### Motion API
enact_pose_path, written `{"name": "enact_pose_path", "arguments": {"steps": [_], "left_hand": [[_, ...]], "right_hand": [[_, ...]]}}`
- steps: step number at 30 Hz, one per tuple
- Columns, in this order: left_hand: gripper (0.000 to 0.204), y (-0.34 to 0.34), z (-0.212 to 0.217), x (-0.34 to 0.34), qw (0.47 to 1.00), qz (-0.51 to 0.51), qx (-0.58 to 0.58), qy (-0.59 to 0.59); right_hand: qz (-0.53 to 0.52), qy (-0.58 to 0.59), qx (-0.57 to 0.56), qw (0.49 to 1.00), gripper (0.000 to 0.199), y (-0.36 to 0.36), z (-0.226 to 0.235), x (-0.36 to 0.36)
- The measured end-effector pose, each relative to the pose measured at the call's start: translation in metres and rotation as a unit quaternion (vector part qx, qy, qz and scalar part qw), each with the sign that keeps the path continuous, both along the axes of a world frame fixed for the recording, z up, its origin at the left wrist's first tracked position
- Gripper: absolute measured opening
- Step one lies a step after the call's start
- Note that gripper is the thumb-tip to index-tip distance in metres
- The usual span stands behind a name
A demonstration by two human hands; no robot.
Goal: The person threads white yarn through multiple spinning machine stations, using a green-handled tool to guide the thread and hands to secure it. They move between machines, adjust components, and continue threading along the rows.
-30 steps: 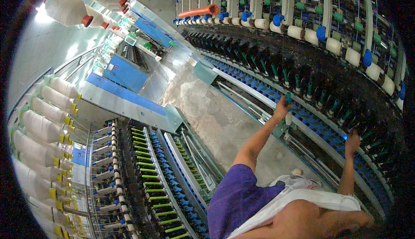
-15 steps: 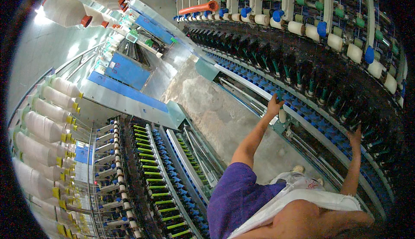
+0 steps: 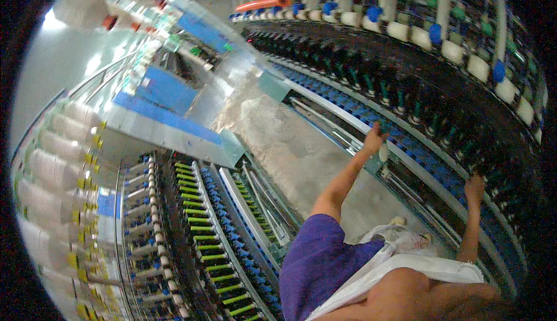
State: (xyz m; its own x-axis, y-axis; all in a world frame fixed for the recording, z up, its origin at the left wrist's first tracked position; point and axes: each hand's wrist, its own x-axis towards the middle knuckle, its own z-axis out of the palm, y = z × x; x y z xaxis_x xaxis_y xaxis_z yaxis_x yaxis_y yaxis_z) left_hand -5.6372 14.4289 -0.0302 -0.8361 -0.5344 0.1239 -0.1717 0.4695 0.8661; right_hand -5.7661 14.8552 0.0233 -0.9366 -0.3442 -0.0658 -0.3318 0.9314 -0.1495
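My left hand is closed around a bobbin, whose white yarn-wound end shows below my fingers, beside the spinning frame's front rail. Farther right, my right hand reaches to the row of dark spindles with teal tubes. Its fingers look drawn together at a spindle; motion blur and the dark machine hide what is between them. Between my two hands runs a rail with blue parts.
White rollers line the frame above the spindles, and an orange tube lies at its far end. A second machine with lime-green tubes stands on the left below large yarn cones. Between the machines runs a concrete aisle.
The view has shifted slightly and blurred. My right hand has drawn back a little toward me, its fingers closer together than before. My left hand still holds the bobbin, slightly farther right.
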Motion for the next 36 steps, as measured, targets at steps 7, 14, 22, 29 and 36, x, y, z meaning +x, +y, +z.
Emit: {"name": "enact_pose_path", "arguments": {"steps": [7, 14, 22, 29, 36], "left_hand": [[0.045, -0.022, 0.022, 0.005, 0.997, 0.028, 0.067, 0.037], [0.039, -0.010, 0.046, 0.018, 0.980, 0.018, 0.200, 0.012], [0.036, 0.017, 0.060, 0.008, 0.981, -0.043, 0.187, -0.013], [0.038, 0.021, 0.072, -0.008, 0.969, -0.015, 0.242, 0.041], [0.048, -0.002, 0.048, 0.009, 0.972, 0.007, 0.236, -0.007]], "right_hand": [[-0.041, -0.079, -0.058, 0.994, 0.018, -0.039, 0.026, -0.005], [-0.035, -0.143, -0.067, 0.987, 0.024, -0.038, 0.040, -0.013], [0.027, -0.045, -0.118, 0.992, 0.046, 0.005, 0.036, 0.003], [-0.093, -0.029, -0.196, 0.976, 0.053, -0.002, 0.025, 0.004], [-0.104, -0.054, -0.163, 0.980, 0.080, -0.011, 0.033, 0.009]]}}
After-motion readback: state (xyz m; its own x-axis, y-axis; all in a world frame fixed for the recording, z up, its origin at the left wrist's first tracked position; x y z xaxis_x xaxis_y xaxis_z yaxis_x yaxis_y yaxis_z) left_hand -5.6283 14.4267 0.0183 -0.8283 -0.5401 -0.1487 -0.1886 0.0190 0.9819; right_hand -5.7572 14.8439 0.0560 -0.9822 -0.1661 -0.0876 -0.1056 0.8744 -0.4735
